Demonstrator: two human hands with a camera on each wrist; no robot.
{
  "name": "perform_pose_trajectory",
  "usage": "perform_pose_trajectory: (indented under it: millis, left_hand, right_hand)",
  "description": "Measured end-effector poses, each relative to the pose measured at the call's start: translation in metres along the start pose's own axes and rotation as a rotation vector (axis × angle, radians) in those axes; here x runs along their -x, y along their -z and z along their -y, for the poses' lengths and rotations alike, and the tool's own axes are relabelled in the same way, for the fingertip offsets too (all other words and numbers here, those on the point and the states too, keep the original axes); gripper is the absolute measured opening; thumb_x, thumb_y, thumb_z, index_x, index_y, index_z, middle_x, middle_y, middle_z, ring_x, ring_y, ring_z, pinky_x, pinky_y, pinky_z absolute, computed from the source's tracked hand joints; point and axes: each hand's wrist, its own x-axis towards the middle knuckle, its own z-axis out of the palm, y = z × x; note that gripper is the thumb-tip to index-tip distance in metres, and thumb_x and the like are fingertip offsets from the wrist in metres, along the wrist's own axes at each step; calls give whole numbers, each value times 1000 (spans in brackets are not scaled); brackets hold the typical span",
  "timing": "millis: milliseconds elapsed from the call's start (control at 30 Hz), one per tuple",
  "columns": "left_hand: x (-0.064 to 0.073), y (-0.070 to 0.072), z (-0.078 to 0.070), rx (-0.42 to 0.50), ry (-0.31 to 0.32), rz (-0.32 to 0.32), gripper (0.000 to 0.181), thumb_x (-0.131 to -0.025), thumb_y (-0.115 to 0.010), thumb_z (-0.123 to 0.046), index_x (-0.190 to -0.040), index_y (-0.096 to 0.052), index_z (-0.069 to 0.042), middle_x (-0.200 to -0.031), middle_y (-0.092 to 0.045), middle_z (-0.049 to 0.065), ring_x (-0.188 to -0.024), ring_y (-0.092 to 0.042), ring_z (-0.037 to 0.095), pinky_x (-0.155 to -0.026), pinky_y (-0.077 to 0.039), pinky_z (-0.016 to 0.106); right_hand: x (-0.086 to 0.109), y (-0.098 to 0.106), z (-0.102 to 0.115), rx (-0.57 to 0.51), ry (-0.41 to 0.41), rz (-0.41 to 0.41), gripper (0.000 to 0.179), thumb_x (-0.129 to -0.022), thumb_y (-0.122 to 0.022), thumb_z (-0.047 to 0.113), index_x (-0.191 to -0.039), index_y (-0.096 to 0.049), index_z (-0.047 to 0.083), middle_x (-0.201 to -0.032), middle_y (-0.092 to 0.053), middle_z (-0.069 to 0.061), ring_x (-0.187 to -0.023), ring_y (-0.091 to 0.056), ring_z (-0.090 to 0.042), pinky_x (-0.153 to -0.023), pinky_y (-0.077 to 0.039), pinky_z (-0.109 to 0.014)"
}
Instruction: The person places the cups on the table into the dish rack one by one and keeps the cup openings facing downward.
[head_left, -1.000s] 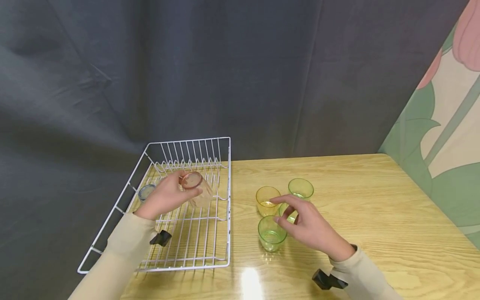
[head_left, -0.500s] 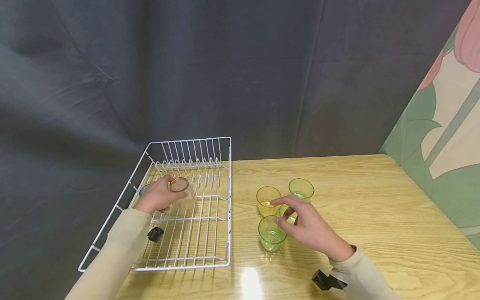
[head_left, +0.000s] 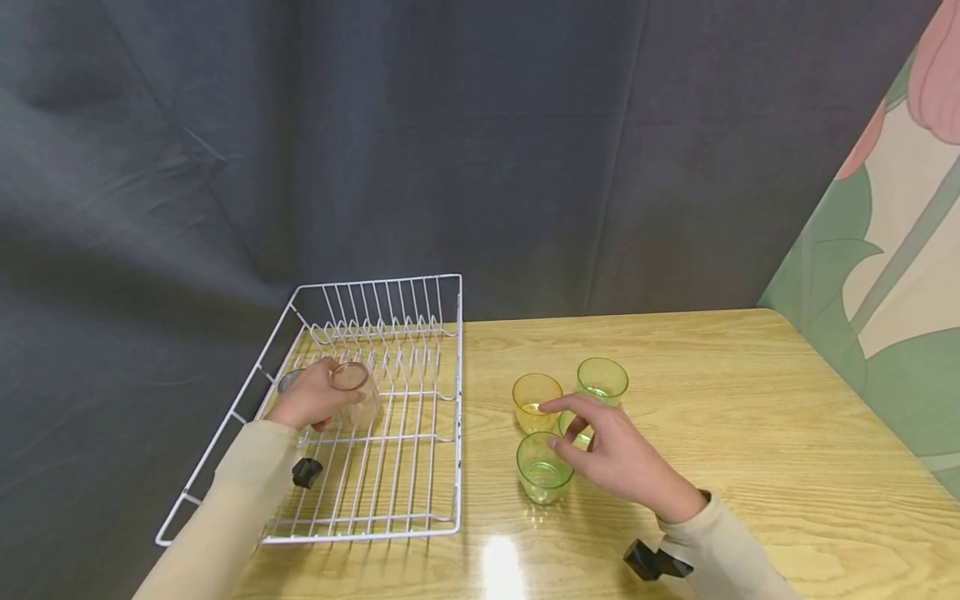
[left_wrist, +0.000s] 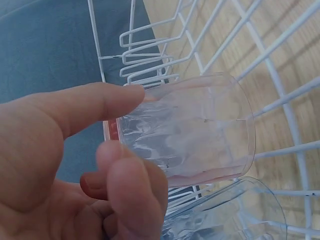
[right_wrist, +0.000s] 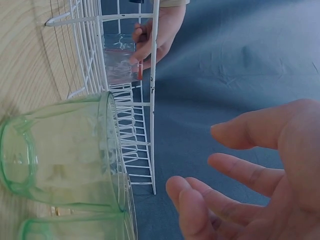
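Head view: the left hand (head_left: 309, 398) grasps a clear glass (head_left: 366, 412) between thumb and fingers, its rose-tinted end uppermost, within the left part of a white wire rack (head_left: 360, 536). A blue-tinted glass (head_left: 288, 381) shows partly behind the same hand. On the wooden table (head_left: 712, 375), right of the rack, stand a yellow glass (head_left: 534, 414) and three green glasses (head_left: 545, 481), closely grouped; the right hand (head_left: 617, 452) lies over this group, fingers released and loosely bent. A dark curtain (head_left: 450, 150) forms the background, with a floral panel (head_left: 900, 275) at right. Left wrist view: the clear glass is inverted, wider mouth toward the rack wires; the thumb lies against the tinted base end, the other fingers curled near it. The blue-tinted glass is just beside; contact between the two cannot be told. Right wrist view: two of the green glasses occupy the foreground, mouths upward from the table, the right hand's slack fingers apart from them.
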Motion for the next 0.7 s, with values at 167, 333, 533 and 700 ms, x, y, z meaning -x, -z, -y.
perform_pose_trajectory:
  millis: [167,333,533,700]
  left_hand:
    - [1,-1,-1,-3,7,9,50,-84,-76,-26,-115,-53,5,-77,-62,11,-39,-50,16,-40,-45,30]
    - [2,-1,-1,-33,2,0,45,-82,-76,-23,-110,-54,4,-75,-62,10,-40,-50,16,-41,-49,34]
    - [4,2,-2,-50,-1,-11,49,-81,-76,-20,-116,-54,6,-77,-62,11,-41,-48,12,-41,-45,29]
    - [2,5,-1,-55,9,4,56,-81,-76,-20,-124,-52,8,-78,-62,11,-41,-48,12,-42,-44,28]
  right_hand:
    - [0,1,0,-1,1,8,37,-89,-74,8,-123,-66,19,-118,-66,1,-68,-59,-4,-39,-41,-23]
    - [1,0,0,1,-7,11,37,-89,-73,7,-124,-66,16,-119,-67,-2,-66,-59,-4,-39,-41,-23]
    - [1,1,0,5,-19,17,37,-89,-74,7,-125,-66,12,-121,-66,-5,-72,-59,-5,-40,-42,-24]
    - [1,4,1,9,-28,17,37,-89,-74,7,-125,-66,12,-119,-66,-4,-70,-59,-6,-40,-42,-24]
